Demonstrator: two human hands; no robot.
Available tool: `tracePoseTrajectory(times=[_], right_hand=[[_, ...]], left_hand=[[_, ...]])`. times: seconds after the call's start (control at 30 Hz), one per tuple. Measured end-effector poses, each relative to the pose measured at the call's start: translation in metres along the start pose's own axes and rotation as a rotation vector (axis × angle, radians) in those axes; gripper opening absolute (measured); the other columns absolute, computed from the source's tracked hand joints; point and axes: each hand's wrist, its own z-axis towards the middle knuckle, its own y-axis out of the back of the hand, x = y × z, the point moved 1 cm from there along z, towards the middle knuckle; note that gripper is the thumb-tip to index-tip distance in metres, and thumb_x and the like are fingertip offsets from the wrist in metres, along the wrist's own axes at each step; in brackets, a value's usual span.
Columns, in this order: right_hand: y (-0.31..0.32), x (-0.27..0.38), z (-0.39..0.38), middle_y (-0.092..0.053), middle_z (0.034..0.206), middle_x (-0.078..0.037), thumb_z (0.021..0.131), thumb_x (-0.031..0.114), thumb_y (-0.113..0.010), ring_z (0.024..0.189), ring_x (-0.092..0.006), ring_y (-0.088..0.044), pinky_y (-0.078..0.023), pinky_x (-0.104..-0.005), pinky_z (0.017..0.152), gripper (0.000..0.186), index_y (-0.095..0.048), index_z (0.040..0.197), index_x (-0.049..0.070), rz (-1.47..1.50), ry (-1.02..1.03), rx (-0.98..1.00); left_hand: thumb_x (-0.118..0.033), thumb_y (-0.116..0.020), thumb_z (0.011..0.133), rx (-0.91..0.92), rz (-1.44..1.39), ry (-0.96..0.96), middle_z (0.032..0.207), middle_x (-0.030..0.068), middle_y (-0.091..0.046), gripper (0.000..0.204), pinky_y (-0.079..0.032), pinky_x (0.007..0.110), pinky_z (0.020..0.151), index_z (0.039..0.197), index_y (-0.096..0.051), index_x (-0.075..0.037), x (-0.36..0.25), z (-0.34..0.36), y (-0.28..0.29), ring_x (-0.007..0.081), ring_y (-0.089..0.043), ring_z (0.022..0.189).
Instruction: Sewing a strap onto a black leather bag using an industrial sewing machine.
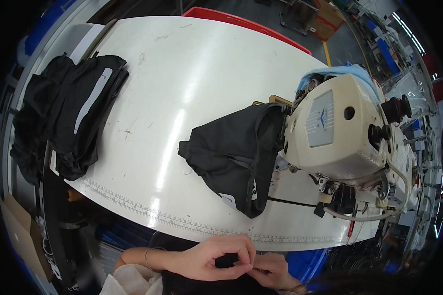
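Note:
My left hand (214, 258) and my right hand (275, 271) meet just in front of the table's near edge, fingertips pressed together. Thumb and forefinger of the left curl into a ring. Whatever may be pinched between the fingertips is too small to make out. Beyond them on the white table (157, 73) lies a black fabric piece (226, 152), like a small bag, with a pale patch at its lower edge. Its right side reaches the cream sewing machine (325, 123). Neither hand touches the fabric or the machine.
A pile of black fabric pieces (69, 108) rests at the table's left end, partly hanging over. A measuring scale (147, 209) runs along the near edge. Behind the table stands a red bin (246, 24); a cardboard box (27, 236) is at lower left, a blue bin (305, 263) below.

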Motion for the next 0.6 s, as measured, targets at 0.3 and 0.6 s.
tracePoseTrajectory(times=[0.3, 0.6], right_hand=[[0.001, 0.002, -0.001, -0.069, 0.08, -0.009, 0.076, 0.004, -0.07, 0.061, -0.0212, -0.064, -0.047, -0.0277, 0.054, 0.018, -0.072, 0.094, 0.007, 0.042, -0.016, 0.03], [-0.003, 0.0, -0.001, -0.068, 0.08, -0.014, 0.081, 0.0, -0.065, 0.068, -0.0211, -0.067, -0.05, -0.0298, 0.059, 0.013, -0.067, 0.094, 0.001, 0.159, -0.022, -0.009]], left_hand=[[0.001, -0.063, 0.083, -0.011, 0.158, -0.057, 0.099, 0.0104, -0.057, 0.009, -0.045, 0.029, 0.074, 0.089, -0.056, 0.0, 0.001, 0.001, -0.003, 0.0189, -0.056, 0.085], [0.0, -0.066, 0.081, -0.05, 0.419, -0.193, 0.101, 0.0121, -0.057, 0.013, -0.046, 0.031, 0.076, 0.093, -0.059, 0.0, -0.012, 0.003, 0.006, 0.0232, -0.058, 0.087]])
